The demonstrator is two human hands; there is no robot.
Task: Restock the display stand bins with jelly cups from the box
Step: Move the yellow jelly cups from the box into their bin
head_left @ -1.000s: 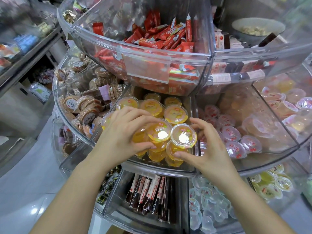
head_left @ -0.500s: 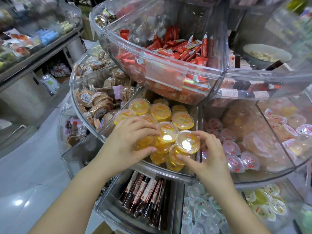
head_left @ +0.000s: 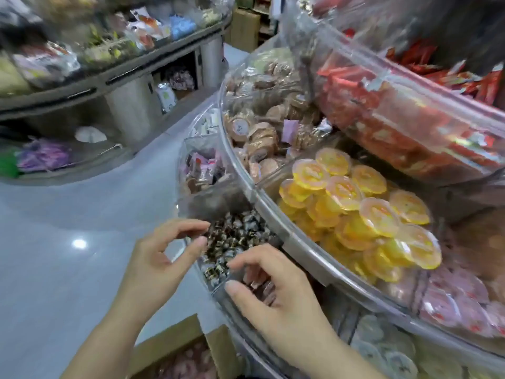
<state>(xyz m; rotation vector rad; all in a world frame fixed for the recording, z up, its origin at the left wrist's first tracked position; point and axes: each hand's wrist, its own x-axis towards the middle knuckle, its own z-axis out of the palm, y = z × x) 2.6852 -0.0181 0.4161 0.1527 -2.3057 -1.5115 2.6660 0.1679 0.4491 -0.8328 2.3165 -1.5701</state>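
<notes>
Yellow jelly cups point(head_left: 358, 212) fill a clear bin point(head_left: 306, 253) on the middle tier of the round display stand. Pink jelly cups point(head_left: 451, 302) lie in the bin to its right. A cardboard box point(head_left: 169, 348) with pink cups inside sits on the floor at the bottom edge. My left hand point(head_left: 158, 266) and my right hand point(head_left: 276, 299) hover empty below the yellow bin, in front of the lower tier, fingers loosely curled. Neither hand touches a cup.
Red wrapped bars point(head_left: 396, 116) fill the top bin. Round brown snacks point(head_left: 259, 129) sit left of the yellow cups. Dark wrapped candies point(head_left: 235, 242) lie in the lower bin behind my hands. A second shelf unit point(head_left: 95, 64) stands at the left across a grey floor.
Both hands have let go of the yellow cups and dropped down and left out of the bin. My view has swung left and down, bringing the box into sight.
</notes>
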